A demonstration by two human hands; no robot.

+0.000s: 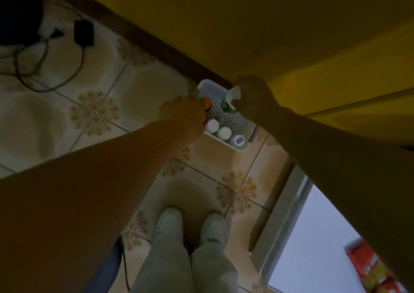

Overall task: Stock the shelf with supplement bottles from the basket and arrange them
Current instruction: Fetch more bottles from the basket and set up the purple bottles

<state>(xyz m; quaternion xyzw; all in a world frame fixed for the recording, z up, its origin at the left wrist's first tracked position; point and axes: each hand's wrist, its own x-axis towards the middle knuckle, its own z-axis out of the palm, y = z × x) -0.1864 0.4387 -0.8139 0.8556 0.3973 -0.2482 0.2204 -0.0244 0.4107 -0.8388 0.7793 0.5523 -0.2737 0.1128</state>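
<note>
A white perforated basket [233, 122] stands on the tiled floor against the yellow shelf unit [268, 35]. My left hand [183, 113] reaches into its left side and grips a bottle with an orange cap [207, 101]. My right hand [253, 93] holds a white and green bottle [230, 101] over the basket's far right side. Two white-capped bottles [218, 129] and a bottle with a blue-marked lid [238, 140] stand in the near end of the basket.
My two feet in pale shoes [190, 225] stand on the patterned tiles behind the basket. A black adapter with cables [83, 35] lies at the far left. A glass-fronted case [313, 236] with red packets [369, 268] is at the lower right.
</note>
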